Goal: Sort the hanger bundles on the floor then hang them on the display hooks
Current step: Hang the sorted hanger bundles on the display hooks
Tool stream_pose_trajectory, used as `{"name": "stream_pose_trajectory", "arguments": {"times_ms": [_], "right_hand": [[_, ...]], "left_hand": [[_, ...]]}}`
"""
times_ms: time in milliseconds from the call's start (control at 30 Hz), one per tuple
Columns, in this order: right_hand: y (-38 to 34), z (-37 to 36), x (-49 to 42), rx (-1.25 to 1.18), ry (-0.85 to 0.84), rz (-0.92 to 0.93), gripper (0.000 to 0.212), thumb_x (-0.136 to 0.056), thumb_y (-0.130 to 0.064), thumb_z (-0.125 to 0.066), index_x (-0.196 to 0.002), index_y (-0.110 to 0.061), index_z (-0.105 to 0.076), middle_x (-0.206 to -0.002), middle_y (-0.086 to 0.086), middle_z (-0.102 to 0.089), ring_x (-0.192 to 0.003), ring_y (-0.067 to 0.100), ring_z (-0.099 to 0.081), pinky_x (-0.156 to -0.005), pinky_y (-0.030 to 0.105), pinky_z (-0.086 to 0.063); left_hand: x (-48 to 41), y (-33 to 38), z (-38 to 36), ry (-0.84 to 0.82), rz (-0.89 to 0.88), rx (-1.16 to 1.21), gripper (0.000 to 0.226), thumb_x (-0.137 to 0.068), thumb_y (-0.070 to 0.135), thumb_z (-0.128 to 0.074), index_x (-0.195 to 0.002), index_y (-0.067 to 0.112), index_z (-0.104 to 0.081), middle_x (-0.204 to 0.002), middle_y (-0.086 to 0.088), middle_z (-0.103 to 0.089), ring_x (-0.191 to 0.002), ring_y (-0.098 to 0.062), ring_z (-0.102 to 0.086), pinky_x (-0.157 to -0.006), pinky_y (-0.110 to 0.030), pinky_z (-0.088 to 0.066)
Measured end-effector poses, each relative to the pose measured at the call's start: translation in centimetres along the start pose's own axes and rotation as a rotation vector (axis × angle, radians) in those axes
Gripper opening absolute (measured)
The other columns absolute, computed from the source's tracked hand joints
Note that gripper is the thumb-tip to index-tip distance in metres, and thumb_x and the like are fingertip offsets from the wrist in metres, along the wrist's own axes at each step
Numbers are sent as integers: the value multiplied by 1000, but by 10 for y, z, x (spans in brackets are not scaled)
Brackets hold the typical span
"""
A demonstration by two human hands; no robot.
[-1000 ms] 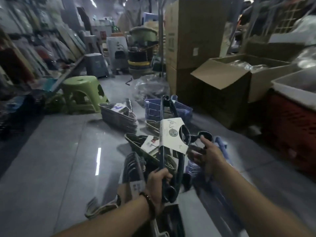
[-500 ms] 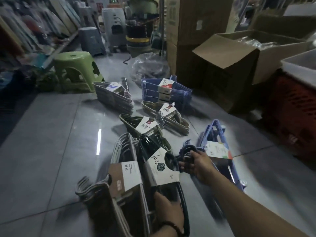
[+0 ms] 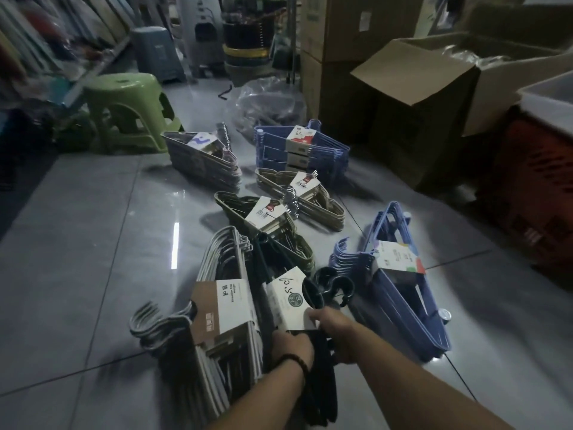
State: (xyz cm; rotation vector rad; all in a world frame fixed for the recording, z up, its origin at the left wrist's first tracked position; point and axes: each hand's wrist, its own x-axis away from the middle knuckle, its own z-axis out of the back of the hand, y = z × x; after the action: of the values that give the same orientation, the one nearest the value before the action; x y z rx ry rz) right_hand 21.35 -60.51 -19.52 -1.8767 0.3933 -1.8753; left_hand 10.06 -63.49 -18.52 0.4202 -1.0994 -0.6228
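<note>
bundle (image 3: 288,294) tight in left hand (image 3: 291,347), right hand (image 3: 339,333)

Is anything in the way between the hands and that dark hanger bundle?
Nothing visible. The left hand and right hand both grip the dark bundle. A grey bundle lies close on its left and a blue bundle on its right, neither in between.

Both forearms bare, no sleeves showing; a dark beaded bracelet (image 3: 297,361) circles the left wrist.
</note>
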Motion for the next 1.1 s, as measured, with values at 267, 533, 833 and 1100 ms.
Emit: {"name": "stream_pose_trajectory", "arguments": {"times_ms": [267,533,833,1100], "right_hand": [[55,75,37,265,-324,-357,72,-88,-51,-73,-142,-5,-58,-138,19,-61,-123,43,-59,-110,70,-40],[57,80,39,119,-53,-103,65,-96,-63,-57,-132,-9,-59,-135,19,-60,-118,39,-64,-100,63,-52],[63,57,32,-165,-19,-62,67,-84,-71,-66,-123,-16,-66,-124,16,-71,-110,34,-71,-106,49,-52],[64,54,40,-365,-21,224,68,-81,-20,-85,-135,-4,-47,-122,26,-67,-91,49,-74,-71,44,-61]], "left_hand": [[49,-43,-37,-342,111,30,24,-88,33,-63,-76,14,-68,-98,-5,-70,-96,-24,-66,-87,-30,-52],[41,-26,-48,-230,174,231,39,-83,39,-66,-107,8,-72,-113,-16,-70,-104,-32,-66,-94,-38,-54],[-78,-89,-111,-236,141,420,115,-21,72,-85,-125,29,-66,-106,-5,-77,-91,-34,-76,-83,-50,-61],[35,-24,-30,-559,278,574,104,-43,69,-90,-128,15,-65,-109,-21,-76,-95,-43,-75,-82,-54,-62]]}}
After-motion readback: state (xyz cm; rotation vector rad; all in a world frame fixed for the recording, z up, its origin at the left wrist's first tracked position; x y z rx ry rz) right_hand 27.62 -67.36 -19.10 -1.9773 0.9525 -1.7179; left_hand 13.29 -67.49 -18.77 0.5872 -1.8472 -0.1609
